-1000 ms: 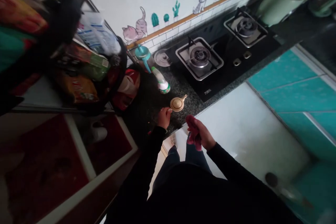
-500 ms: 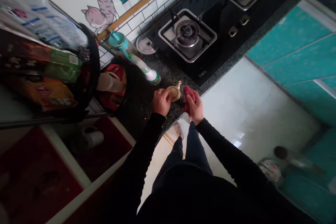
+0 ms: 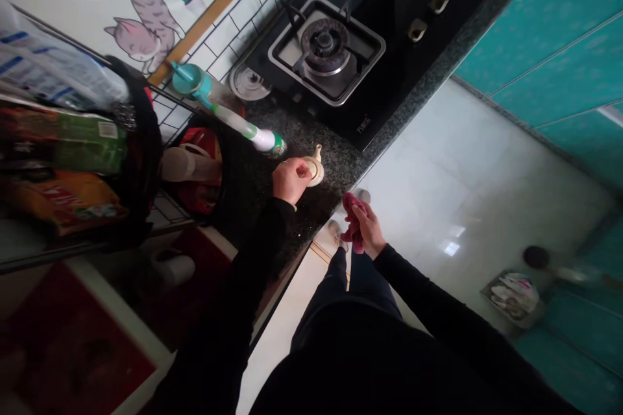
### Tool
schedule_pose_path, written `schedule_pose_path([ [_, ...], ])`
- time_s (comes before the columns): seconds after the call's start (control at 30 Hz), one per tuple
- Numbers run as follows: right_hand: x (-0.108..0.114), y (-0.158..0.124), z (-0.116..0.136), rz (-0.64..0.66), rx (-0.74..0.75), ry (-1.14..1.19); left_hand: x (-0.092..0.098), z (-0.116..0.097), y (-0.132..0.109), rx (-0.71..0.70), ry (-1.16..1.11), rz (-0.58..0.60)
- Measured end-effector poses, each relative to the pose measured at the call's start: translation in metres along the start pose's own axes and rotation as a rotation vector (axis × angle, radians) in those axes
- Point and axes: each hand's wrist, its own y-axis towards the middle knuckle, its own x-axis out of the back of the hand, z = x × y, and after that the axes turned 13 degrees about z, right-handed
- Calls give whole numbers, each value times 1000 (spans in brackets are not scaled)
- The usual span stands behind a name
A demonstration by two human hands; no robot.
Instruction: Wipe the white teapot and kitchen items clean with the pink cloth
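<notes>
L hand (image 3: 291, 179) is curled over the near-left side of the small beige pot (image 3: 315, 167), fingers gripping its rim. The pot sits on the dark granite counter (image 3: 335, 154), just beside the white-green bottle (image 3: 249, 133) and in front of the gas burner (image 3: 324, 45). R hand (image 3: 368, 231) is off the counter edge, below-right of the pot and apart from it, clenched round a red cloth (image 3: 351, 222).

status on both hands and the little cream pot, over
Left hand gripping cream pot on the counter. Right hand clutching red cloth, off the counter edge. White-and-green bottle close beside the pot.
</notes>
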Motion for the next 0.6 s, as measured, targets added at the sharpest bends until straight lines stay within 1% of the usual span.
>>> schedule_pose_path([
  [0.1, -10, 4, 7, 61, 14, -7, -1, 4, -5, -1, -98, -20],
  [0.13, -14, 8, 12, 86, 30, -27, -2, 6, -10, -6, -138, -42],
  [0.2, -24, 20, 25, 150, 105, -131, -8, 13, -25, 6, -197, -124],
  [0.27, -38, 38, 42, 208, 256, -346, -19, 21, -43, 74, -225, -218],
  [0.3, -46, 50, 51, 223, 353, -492, -26, 24, -50, 128, -247, -222],
  [0.33, -55, 61, 59, 226, 448, -657, -33, 26, -56, 162, -285, -187],
  [0.37, -64, 72, 65, 231, 507, -824, -41, 27, -60, 184, -337, -139],
  [0.43, -78, 90, 72, 243, 517, -1119, -55, 26, -61, 234, -465, -82],
  [0.47, -83, 95, 73, 243, 494, -1229, -61, 24, -59, 256, -523, -81],
  [0.53, -86, 98, 66, 219, 465, -1359, -70, 18, -52, 285, -623, -111],
  [0.6, -81, 93, 52, 176, 478, -1397, -74, 11, -46, 309, -690, -153],
])
